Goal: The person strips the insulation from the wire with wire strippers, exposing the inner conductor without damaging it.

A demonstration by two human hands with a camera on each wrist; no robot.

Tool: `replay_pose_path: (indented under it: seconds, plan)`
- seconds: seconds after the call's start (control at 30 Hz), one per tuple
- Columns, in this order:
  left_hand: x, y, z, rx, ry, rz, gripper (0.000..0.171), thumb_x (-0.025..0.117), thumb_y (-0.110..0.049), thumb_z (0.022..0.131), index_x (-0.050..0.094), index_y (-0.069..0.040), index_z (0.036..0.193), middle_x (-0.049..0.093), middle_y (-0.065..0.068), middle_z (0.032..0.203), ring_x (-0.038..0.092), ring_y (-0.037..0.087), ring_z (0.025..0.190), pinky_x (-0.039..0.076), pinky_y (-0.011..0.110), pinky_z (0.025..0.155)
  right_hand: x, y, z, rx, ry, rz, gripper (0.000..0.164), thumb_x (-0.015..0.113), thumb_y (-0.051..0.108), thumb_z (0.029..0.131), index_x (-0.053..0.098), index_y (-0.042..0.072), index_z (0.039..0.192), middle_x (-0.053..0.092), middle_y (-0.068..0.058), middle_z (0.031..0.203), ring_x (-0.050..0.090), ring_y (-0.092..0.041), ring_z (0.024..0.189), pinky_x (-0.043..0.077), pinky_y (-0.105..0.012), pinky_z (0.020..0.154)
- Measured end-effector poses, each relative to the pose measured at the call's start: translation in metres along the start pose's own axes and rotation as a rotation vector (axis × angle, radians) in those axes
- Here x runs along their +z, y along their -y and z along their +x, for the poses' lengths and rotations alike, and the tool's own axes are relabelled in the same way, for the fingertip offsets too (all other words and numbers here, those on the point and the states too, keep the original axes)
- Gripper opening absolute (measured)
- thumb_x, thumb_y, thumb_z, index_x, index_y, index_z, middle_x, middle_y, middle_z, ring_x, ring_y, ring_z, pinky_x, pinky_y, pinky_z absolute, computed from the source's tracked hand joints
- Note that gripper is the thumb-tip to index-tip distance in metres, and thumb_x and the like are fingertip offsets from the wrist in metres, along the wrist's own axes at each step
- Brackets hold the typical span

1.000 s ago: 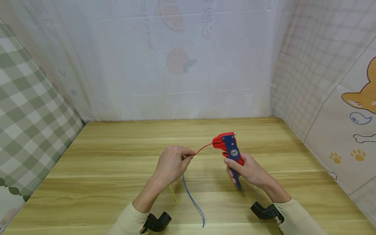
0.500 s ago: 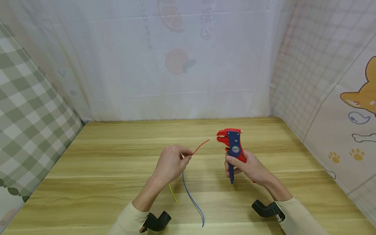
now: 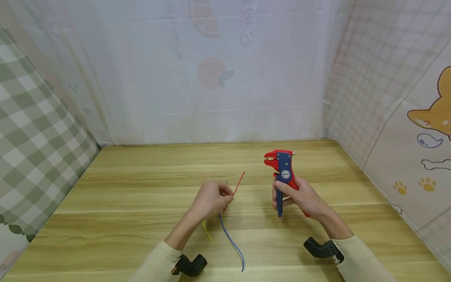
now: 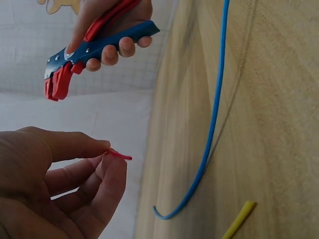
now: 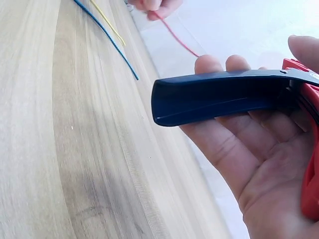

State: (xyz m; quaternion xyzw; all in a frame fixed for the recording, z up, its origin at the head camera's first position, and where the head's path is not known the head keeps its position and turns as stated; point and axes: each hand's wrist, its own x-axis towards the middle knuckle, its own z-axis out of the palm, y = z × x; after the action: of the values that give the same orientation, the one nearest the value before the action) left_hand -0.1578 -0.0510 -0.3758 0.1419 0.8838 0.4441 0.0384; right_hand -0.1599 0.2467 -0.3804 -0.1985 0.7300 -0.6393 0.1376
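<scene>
Between thumb and fingertips my left hand [image 3: 213, 197] pinches a red wire [image 3: 239, 183], raised over the table. One end of the wire points up and away, and a short part shows below the fingers. My right hand [image 3: 299, 196] grips a red and blue wire stripper [image 3: 284, 172] by its handles; its red jaws stand apart with no wire between them. The blue handle [image 5: 219, 97] lies across the curled fingers in the right wrist view. A blue wire [image 3: 230, 241] lies curved on the table below the left hand, beside a yellow wire [image 3: 207, 231].
The wooden table [image 3: 141, 243] reaches back to a pale curtain [image 3: 158, 98]. Checked cloth [image 3: 38, 109] hangs on the left, and a printed sheet [image 3: 405, 164] closes off the right side.
The red wire has come out of the stripper's jaws, which now stand open. The right hand has moved slightly up and right with the tool. The left hand has turned the wire more upright.
</scene>
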Motion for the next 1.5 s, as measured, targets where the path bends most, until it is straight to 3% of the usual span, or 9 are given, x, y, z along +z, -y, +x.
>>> replay_pose_path:
  seconds: [0.2, 0.33, 0.57, 0.9, 1.13, 1.23, 1.37, 1.5]
  plan:
    - [0.014, 0.004, 0.006, -0.114, 0.120, -0.174, 0.009, 0.072, 0.001, 0.087, 0.075, 0.003, 0.095, 0.073, 0.004, 0.073, 0.064, 0.006, 0.054, 0.058, 0.024, 0.057, 0.001, 0.001, 0.000, 0.042, -0.008, -0.014, 0.025, 0.049, 0.021, 0.114, 0.055, -0.002, 0.117, 0.071, -0.003, 0.090, 0.077, -0.023, 0.080, 0.066, -0.046, 0.076]
    - [0.020, 0.000, 0.012, -0.189, 0.168, -0.231, 0.018, 0.072, 0.004, 0.087, 0.067, 0.005, 0.104, 0.072, 0.009, 0.067, 0.063, 0.009, 0.047, 0.060, 0.029, 0.052, 0.001, 0.001, 0.001, 0.094, 0.001, -0.044, 0.034, 0.051, 0.024, 0.113, 0.053, -0.010, 0.118, 0.072, -0.006, 0.090, 0.078, -0.024, 0.081, 0.066, -0.045, 0.077]
    - [0.030, -0.006, 0.014, -0.224, 0.200, -0.164, 0.020, 0.069, 0.011, 0.085, 0.055, 0.001, 0.096, 0.062, 0.007, 0.053, 0.059, 0.010, 0.042, 0.058, 0.029, 0.047, 0.002, 0.002, 0.002, 0.133, 0.046, -0.042, 0.042, 0.050, 0.026, 0.113, 0.048, -0.016, 0.119, 0.072, -0.008, 0.093, 0.078, -0.024, 0.083, 0.066, -0.042, 0.077]
    - [0.043, -0.007, 0.020, -0.227, 0.204, -0.091, 0.022, 0.068, 0.011, 0.085, 0.051, -0.004, 0.086, 0.061, 0.005, 0.050, 0.056, 0.008, 0.038, 0.054, 0.026, 0.042, 0.003, 0.003, 0.001, 0.159, 0.037, -0.064, 0.046, 0.051, 0.028, 0.113, 0.047, -0.017, 0.121, 0.072, -0.010, 0.093, 0.078, -0.024, 0.083, 0.066, -0.042, 0.077]
    - [0.044, -0.006, 0.018, -0.211, 0.195, -0.069, 0.022, 0.074, 0.003, 0.090, 0.053, -0.003, 0.089, 0.062, 0.005, 0.050, 0.057, 0.009, 0.038, 0.054, 0.027, 0.042, 0.005, 0.001, 0.001, 0.159, 0.041, -0.068, 0.045, 0.051, 0.027, 0.113, 0.049, -0.017, 0.120, 0.071, -0.012, 0.094, 0.077, -0.025, 0.083, 0.066, -0.042, 0.078]
    - [0.036, -0.005, 0.016, -0.200, 0.177, -0.017, 0.021, 0.076, -0.009, 0.094, 0.056, -0.004, 0.095, 0.066, 0.006, 0.054, 0.062, 0.012, 0.041, 0.054, 0.026, 0.047, 0.005, 0.000, 0.001, 0.162, 0.043, -0.064, 0.045, 0.051, 0.028, 0.113, 0.049, -0.017, 0.120, 0.072, -0.014, 0.094, 0.078, -0.025, 0.083, 0.066, -0.042, 0.078]
    - [0.017, -0.002, 0.016, -0.185, 0.085, 0.180, 0.019, 0.075, -0.023, 0.095, 0.063, -0.009, 0.100, 0.067, 0.001, 0.068, 0.062, 0.014, 0.058, 0.047, 0.027, 0.056, 0.004, -0.001, 0.002, 0.166, 0.044, -0.068, 0.047, 0.051, 0.028, 0.113, 0.048, -0.018, 0.121, 0.072, -0.013, 0.094, 0.078, -0.025, 0.083, 0.066, -0.042, 0.078]
    - [-0.002, 0.007, 0.015, -0.202, 0.017, 0.337, 0.015, 0.076, -0.026, 0.094, 0.069, -0.014, 0.091, 0.065, 0.000, 0.078, 0.057, 0.018, 0.068, 0.043, 0.031, 0.056, 0.004, -0.001, 0.002, 0.166, 0.045, -0.079, 0.047, 0.051, 0.028, 0.113, 0.049, -0.019, 0.122, 0.072, -0.016, 0.096, 0.078, -0.025, 0.084, 0.066, -0.042, 0.078]
